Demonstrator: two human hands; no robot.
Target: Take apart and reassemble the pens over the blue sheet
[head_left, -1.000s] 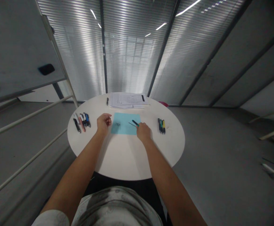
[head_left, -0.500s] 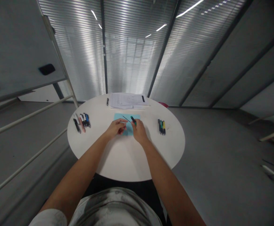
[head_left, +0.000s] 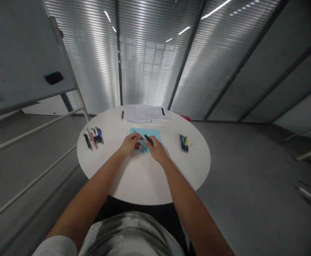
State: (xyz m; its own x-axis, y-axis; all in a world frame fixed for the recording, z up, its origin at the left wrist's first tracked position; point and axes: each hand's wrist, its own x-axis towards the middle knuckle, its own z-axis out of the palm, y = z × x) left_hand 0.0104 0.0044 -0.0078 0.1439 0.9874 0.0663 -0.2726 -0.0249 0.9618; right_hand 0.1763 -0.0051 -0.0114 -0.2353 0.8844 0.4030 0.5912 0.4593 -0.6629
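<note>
Over a light blue sheet (head_left: 155, 133) on the round white table, my two hands are close together. The fingers of my left hand (head_left: 129, 143) pinch a thin dark stick-like piece (head_left: 136, 132), which points up and to the left. My right hand (head_left: 156, 148) is closed around a dark green pen part (head_left: 148, 139), its tip leaning up-left. Some small dark and reddish parts show between the fingertips, too small to make out.
Several pens (head_left: 94, 136) lie at the table's left, and several more, green and yellow among them (head_left: 183, 143), at its right. Stacked papers (head_left: 144, 113) and a single pen (head_left: 122, 115) rest along the far edge. A white-framed board (head_left: 24, 53) stands left.
The thin dark piece has shifted left and now sits at my left fingertips. My right hand has moved slightly left with the green part, closer to my left hand.
</note>
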